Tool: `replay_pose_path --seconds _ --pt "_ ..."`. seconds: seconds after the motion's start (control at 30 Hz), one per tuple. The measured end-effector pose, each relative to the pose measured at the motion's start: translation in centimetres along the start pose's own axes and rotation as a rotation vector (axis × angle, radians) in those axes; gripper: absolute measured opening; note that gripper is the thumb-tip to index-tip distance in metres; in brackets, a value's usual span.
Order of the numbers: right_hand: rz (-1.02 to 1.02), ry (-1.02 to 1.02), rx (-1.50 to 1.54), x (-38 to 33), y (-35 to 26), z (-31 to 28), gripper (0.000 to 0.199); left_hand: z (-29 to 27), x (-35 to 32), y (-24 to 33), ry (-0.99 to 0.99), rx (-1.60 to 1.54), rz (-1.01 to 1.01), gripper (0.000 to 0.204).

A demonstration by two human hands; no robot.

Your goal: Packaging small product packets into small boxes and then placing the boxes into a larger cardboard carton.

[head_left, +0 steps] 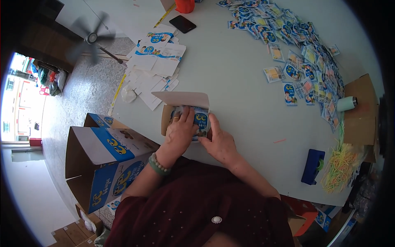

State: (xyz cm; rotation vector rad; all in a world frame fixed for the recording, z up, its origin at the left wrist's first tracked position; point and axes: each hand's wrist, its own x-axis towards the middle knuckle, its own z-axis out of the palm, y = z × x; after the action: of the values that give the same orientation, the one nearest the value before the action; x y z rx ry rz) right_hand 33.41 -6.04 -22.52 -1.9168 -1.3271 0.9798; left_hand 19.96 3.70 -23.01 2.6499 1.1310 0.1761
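Note:
A small open carton (183,98) stands on the table in front of me, its white lid flap raised at the far side. Inside lie blue-and-white sachets (201,118). My left hand (177,133) reaches into the carton with outstretched fingers lying flat on the sachets; a ring and bracelets show on it. At the carton's right wall, my right hand (222,145) grips the edge, index finger along the outside and thumb at the near corner. The sachets under my left fingers are partly hidden.
A large heap of sachets (284,31) covers the far right. Flattened cartons (158,57) and a phone (182,24) lie far left. A big open cardboard box (111,144) stands left. On the right are a blue tape dispenser (313,166), yellow-green strips (339,168) and a pale green bottle (347,103).

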Motion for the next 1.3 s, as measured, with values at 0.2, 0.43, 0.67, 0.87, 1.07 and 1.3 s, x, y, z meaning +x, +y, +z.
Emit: replay_pose_path --seconds 0.2,0.43,0.67,0.87,1.07,1.3 --pt "0.013 0.044 0.044 -0.8 1.4 -0.9 0.074 -3.2 1.3 2.5 -0.16 0.048 -0.126 0.044" --pt "0.019 0.301 0.243 -3.5 6.1 -3.3 0.034 -1.7 1.0 1.6 -0.001 -0.173 0.492 0.032" --pt "0.042 0.919 -0.304 -7.6 12.6 -6.9 0.019 -1.9 0.2 -1.4 -0.271 -0.542 0.313 0.042" --pt "0.08 0.725 -0.567 -8.8 16.3 -10.6 0.012 -1.4 0.6 1.7 -0.219 -0.098 0.437 0.051" --pt "0.093 0.777 -0.604 -1.0 18.6 -15.1 0.014 -0.2 0.8 1.3 -0.053 0.162 0.453 0.05" --pt "0.005 1.143 -0.712 7.7 21.9 -23.7 0.037 -2.4 -0.7 2.5 0.34 0.08 0.345 0.047"
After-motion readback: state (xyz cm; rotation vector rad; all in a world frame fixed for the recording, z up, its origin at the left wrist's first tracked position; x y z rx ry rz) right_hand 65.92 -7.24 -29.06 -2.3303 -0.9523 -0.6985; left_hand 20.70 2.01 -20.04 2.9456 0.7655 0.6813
